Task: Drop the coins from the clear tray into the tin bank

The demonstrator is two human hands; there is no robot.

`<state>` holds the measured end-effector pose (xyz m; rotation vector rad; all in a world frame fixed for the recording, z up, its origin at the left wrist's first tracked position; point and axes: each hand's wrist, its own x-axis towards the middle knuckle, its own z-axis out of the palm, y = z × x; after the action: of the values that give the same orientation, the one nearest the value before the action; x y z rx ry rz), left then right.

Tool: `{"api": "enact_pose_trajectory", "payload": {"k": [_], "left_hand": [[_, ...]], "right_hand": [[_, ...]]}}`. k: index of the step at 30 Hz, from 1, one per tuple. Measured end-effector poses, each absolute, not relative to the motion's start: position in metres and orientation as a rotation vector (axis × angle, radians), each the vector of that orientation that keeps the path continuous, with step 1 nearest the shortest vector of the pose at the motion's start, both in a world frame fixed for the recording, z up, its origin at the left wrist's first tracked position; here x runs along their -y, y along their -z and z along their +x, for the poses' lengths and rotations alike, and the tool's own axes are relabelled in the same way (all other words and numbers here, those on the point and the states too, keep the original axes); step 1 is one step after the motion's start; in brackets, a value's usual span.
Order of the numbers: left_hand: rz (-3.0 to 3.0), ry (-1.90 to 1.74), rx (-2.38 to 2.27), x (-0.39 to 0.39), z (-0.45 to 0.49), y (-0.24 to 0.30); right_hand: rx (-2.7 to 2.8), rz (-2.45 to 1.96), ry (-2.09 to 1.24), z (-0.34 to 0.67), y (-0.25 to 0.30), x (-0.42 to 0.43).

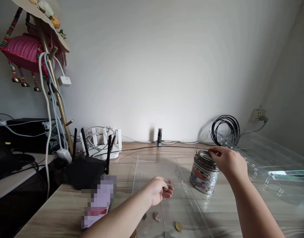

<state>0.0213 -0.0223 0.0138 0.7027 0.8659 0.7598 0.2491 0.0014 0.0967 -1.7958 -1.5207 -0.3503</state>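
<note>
My left hand [160,191], palm turned up with fingers curled, is over a clear plastic sheet [152,165]. What looks like a coin [166,185] shows between its thumb and fingers. Below it, several coins lie on the sheet, among them a silver coin [157,216] and a gold-coloured coin [178,226]. On the right stands a round printed tin [204,175] with a metal rim. My right hand [228,162] is at the tin's top, its fingers pinched together over the rim. Whatever those fingers hold, if anything, is hidden.
A black router [85,168], a white router [109,150] and a pixelated purple item [101,198] are on the left. A small dark bottle [159,137] stands by the wall. Coiled black cable [225,129] and clear plastic panels [271,165] lie at the right.
</note>
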Motion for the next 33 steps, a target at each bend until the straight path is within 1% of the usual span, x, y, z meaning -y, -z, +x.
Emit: {"api": "enact_pose_trajectory", "payload": {"k": [2, 5, 8, 12, 15, 16, 18, 21, 22, 24, 26, 27, 31, 33], "left_hand": [[0.77, -0.748, -0.872, 0.023, 0.022, -0.013], [0.839, -0.748, -0.898, 0.024, 0.023, -0.014], [0.916, -0.739, -0.943, 0.027, 0.024, -0.019], [1.011, -0.765, -0.923, 0.03, 0.023, -0.023], [0.941, -0.802, -0.892, 0.029, 0.022, -0.022], [0.905, -0.81, -0.888, 0.028, 0.022, -0.022], [0.864, -0.835, -0.873, 0.026, 0.023, -0.02], [0.863, -0.902, -0.83, 0.024, 0.024, -0.017], [0.861, -0.919, -0.816, 0.024, 0.025, -0.016], [0.847, -0.936, -0.796, 0.023, 0.025, -0.015], [0.814, -0.934, -0.789, 0.024, 0.025, -0.015], [0.794, -0.926, -0.792, 0.024, 0.025, -0.016], [0.753, -0.869, -0.817, 0.027, 0.025, -0.018], [0.779, -0.86, -0.824, 0.028, 0.025, -0.018]], "right_hand": [[1.487, -1.927, 0.245, 0.263, -0.098, -0.002], [1.486, -1.936, 0.093, 0.268, -0.096, -0.005], [1.518, -1.875, 0.145, 0.264, -0.093, -0.008], [1.618, -1.836, 0.112, 0.256, -0.093, -0.007], [1.591, -1.655, 0.299, 0.241, -0.095, 0.001], [1.603, -1.574, 0.313, 0.232, -0.095, 0.004], [1.764, -1.438, 0.147, 0.209, -0.09, 0.009], [2.143, -1.273, -0.301, 0.17, -0.074, 0.012], [2.21, -1.242, -0.395, 0.159, -0.068, 0.013], [2.24, -1.23, -0.472, 0.145, -0.061, 0.012], [2.203, -1.247, -0.428, 0.144, -0.061, 0.011], [2.161, -1.266, -0.35, 0.15, -0.064, 0.01], [1.754, -1.506, 0.232, 0.197, -0.086, 0.008], [1.583, -1.705, 0.364, 0.224, -0.095, 0.006]]}}
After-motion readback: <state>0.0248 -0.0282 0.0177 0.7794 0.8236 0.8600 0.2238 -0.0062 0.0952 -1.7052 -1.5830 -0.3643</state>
